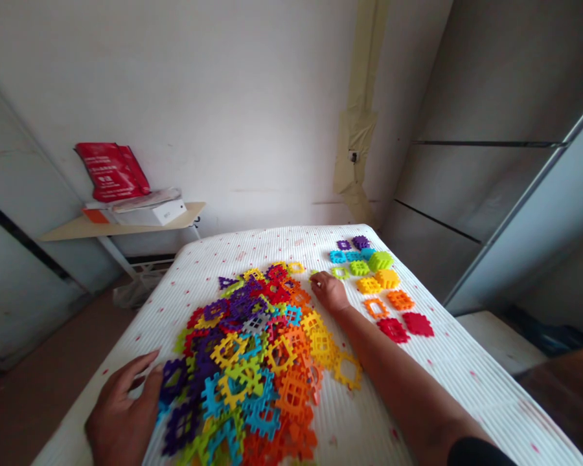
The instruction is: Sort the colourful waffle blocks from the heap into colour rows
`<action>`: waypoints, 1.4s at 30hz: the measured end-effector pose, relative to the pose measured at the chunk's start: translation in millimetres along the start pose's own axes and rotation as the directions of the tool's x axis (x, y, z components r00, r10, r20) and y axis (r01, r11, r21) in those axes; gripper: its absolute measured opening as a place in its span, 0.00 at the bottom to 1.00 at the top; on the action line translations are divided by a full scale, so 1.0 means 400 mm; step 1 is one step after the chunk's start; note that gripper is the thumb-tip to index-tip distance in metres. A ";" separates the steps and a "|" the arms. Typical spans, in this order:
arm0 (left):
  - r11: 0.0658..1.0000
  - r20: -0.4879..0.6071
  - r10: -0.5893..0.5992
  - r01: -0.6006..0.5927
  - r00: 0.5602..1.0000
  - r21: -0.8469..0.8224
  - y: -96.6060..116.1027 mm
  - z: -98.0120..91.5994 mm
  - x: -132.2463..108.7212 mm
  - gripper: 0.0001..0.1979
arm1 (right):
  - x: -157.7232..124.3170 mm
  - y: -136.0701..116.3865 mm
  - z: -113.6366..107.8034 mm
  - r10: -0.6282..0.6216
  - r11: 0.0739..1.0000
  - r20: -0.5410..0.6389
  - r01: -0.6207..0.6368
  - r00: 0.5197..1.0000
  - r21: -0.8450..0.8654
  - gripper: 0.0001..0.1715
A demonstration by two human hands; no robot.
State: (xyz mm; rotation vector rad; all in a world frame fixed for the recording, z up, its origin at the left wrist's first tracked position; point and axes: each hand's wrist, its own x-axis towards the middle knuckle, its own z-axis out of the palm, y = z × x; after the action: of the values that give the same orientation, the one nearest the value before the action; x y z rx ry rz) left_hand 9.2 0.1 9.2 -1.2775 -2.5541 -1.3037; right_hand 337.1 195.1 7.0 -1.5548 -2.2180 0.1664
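A big heap of colourful plastic interlocking tiles [245, 353], toothed along their edges, lies on the white bedding. My left hand [124, 411] rests at the heap's near left side, thumb and fingers apart, close to a purple tile [173, 378]. Beyond the heap's right edge, my right hand [329, 291] has its fingers closed at a lime green tile [313, 274], mostly hidden by the hand. Right of it are tiles grouped by colour: purple stack [361, 242], blue tiles [337, 257], green stack [381, 260], yellow stack [387, 278], orange tile [400, 299] and red tiles [418, 323].
The bed [214, 249] has a white ribbed cover with small red marks. Behind it on the left, a small table [72, 230] carries a white box [160, 212] and a red bag [109, 171]. A grey wardrobe [480, 175] stands along the right.
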 end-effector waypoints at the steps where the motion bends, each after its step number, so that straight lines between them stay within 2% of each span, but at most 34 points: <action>1: 1.000 -0.009 0.007 -0.007 1.000 -0.006 -0.002 0.001 0.000 0.20 | -0.004 -0.006 -0.004 -0.030 0.999 0.015 0.030 0.999 0.027 0.14; 7: 1.000 -0.004 0.009 -0.009 1.000 0.011 -0.016 0.006 0.003 0.19 | -0.020 -0.053 -0.022 -0.261 0.946 0.077 0.240 0.962 0.216 0.11; 12: 1.000 -0.017 0.010 -0.011 1.000 -0.014 -0.021 0.006 0.002 0.19 | -0.038 -0.101 -0.011 -0.498 0.825 0.017 0.468 0.867 0.316 0.18; 15: 1.000 -0.015 0.019 -0.019 1.000 -0.008 -0.019 0.005 0.001 0.19 | -0.044 -0.120 0.006 -0.572 0.788 0.043 0.534 0.819 0.306 0.22; 18: 1.000 -0.014 0.016 -0.016 1.000 0.002 -0.013 0.003 0.000 0.18 | -0.046 -0.124 0.019 -0.556 0.801 0.049 0.519 0.830 0.300 0.20; 23: 1.000 -0.008 0.012 -0.012 1.000 0.015 -0.004 0.000 0.001 0.18 | -0.046 -0.118 0.013 -0.495 0.823 0.023 0.461 0.868 0.331 0.12; 26: 0.999 -0.004 0.021 -0.021 1.000 0.024 -0.008 0.001 0.004 0.19 | -0.046 -0.116 0.004 -0.491 0.810 -0.005 0.458 0.871 0.367 0.10; 29: 1.000 -0.002 0.020 -0.020 1.000 0.024 -0.016 0.003 0.004 0.19 | -0.042 -0.112 -0.001 -0.437 0.800 -0.065 0.421 0.897 0.428 0.09; 36: 1.000 -0.008 0.005 -0.005 1.000 -0.001 -0.011 0.001 -0.002 0.18 | -0.028 -0.100 -0.030 -0.353 0.728 -0.178 0.389 0.919 0.564 0.08; 42: 1.000 -0.014 -0.001 0.001 1.000 -0.002 0.003 -0.001 -0.003 0.19 | -0.026 -0.096 -0.041 -0.274 0.611 -0.171 0.309 0.946 0.729 0.05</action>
State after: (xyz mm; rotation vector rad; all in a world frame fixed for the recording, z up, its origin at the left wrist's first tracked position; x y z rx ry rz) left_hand 10.6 -0.6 10.1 -1.2629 -2.5457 -1.3103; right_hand 313.4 169.0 31.7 -0.7110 -1.9278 0.8291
